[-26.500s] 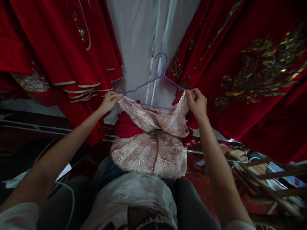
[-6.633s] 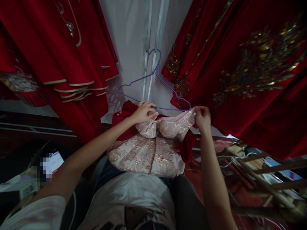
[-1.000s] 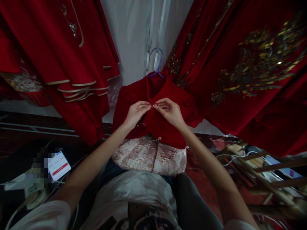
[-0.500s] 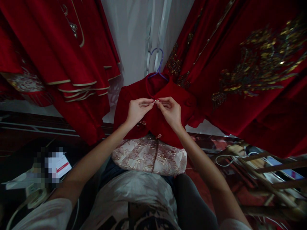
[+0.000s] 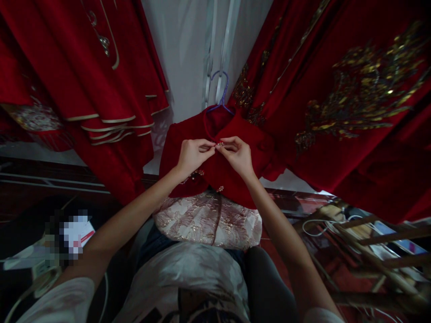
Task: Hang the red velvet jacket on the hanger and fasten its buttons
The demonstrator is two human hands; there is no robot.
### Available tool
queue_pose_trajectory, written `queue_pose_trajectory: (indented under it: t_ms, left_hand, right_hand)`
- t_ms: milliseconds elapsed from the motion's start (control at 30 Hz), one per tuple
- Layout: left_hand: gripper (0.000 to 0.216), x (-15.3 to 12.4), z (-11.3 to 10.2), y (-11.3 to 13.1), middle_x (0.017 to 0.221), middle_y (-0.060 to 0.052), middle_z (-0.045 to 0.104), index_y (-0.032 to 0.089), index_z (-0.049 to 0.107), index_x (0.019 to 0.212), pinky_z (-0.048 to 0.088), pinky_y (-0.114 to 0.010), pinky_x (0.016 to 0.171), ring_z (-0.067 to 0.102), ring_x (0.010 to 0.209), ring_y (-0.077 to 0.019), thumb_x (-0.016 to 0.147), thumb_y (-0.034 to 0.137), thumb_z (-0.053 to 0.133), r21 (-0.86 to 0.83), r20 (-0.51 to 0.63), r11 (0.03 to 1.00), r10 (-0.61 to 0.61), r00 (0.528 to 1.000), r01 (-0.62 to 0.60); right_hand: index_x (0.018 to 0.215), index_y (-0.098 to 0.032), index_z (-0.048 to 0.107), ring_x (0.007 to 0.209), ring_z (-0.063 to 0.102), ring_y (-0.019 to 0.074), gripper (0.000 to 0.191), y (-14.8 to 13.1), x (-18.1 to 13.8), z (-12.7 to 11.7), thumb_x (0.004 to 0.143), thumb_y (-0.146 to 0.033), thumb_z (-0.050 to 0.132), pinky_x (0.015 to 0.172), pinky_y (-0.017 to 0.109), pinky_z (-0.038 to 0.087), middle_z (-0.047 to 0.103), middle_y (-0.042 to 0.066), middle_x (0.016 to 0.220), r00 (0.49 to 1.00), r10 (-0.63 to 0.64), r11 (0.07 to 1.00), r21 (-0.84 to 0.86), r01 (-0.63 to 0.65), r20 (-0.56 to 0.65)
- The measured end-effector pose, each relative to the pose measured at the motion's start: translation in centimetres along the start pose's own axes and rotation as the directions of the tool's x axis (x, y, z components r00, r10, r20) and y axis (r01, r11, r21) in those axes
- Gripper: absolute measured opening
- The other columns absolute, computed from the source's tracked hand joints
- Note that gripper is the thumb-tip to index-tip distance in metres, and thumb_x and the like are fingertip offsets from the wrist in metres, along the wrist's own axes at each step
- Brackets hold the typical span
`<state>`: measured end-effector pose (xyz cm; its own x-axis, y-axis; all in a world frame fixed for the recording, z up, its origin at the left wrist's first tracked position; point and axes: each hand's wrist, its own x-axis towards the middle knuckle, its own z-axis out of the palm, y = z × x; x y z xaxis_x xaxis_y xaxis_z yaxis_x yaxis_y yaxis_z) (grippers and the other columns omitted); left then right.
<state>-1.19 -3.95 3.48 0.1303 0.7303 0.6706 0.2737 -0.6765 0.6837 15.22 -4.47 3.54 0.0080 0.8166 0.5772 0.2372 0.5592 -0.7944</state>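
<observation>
A short red jacket hangs in front of me on a purple hanger. At its front opening below the collar, my left hand pinches the jacket's edge between thumb and fingers. My right hand meets it there, its fingertips closed on a small beaded button. The fingers partly hide this fastening. Lower down, another beaded ornament and a beaded button sit on the two front panels, which part toward the hem. Beneath the jacket shows pale pink-gold brocade cloth.
Red garments with pale piping hang at left, and a red garment with gold sequins at right. A phone, partly blurred out, lies low at left. Bamboo-like slats and a white cable are at lower right.
Both hands stay at the collar fastening with small finger shifts; the right has moved slightly left, and more of the beaded button shows. The jacket hem has shifted a little.
</observation>
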Motion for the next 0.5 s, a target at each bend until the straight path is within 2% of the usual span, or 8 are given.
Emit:
queue_pose_trajectory:
  t_ms: [133,267,400,500]
  left_hand:
    - [0.017,0.6,-0.3,-0.2,0.085,-0.005,0.075,0.019,0.075,0.087,0.057,-0.030,0.071,0.070,0.074,-0.0177,0.075,0.027,0.066,0.115,0.058,0.990,0.070,0.996,-0.076]
    - [0.016,1.7,-0.8,-0.7,0.084,-0.004,0.075,0.021,0.076,0.085,0.054,-0.030,0.072,0.069,0.073,-0.0175,0.075,0.025,0.064,0.201,0.175,0.966,0.125,0.976,-0.160]
    - [0.013,3.5,-1.5,-1.1,0.076,-0.001,0.074,0.023,0.075,0.079,0.050,-0.030,0.074,0.068,0.069,-0.0164,0.071,0.023,0.066,0.209,0.317,0.951,0.156,0.936,-0.229]
    - [0.010,4.6,-1.6,-1.1,0.071,-0.001,0.072,0.022,0.074,0.074,0.049,-0.030,0.075,0.066,0.067,-0.0158,0.067,0.020,0.068,0.165,0.411,0.959,0.146,0.900,-0.231]
  right_hand:
    - [0.091,-0.018,0.061,0.079,0.068,0.0158,0.030,0.5,0.5,-0.2,0.070,-0.037,0.073,0.073,0.031,0.058,0.069,0.006,0.093,0.999,0.014,1.000,0.012,-0.014,0.030]
    - [0.089,-0.018,0.062,0.078,0.067,0.0155,0.028,0.8,1.2,-0.6,0.070,-0.035,0.072,0.073,0.031,0.057,0.069,0.005,0.090,0.996,0.003,0.999,-0.032,-0.001,0.084]
    - [0.088,-0.018,0.060,0.076,0.065,0.0154,0.025,0.8,1.8,-1.1,0.070,-0.032,0.070,0.072,0.031,0.055,0.067,0.003,0.084,0.984,-0.028,0.994,-0.103,0.047,0.176]
    - [0.088,-0.020,0.056,0.072,0.062,0.0138,0.024,1.0,2.2,-1.1,0.070,-0.027,0.068,0.067,0.028,0.053,0.064,0.001,0.080,0.977,-0.042,0.987,-0.144,0.073,0.210]
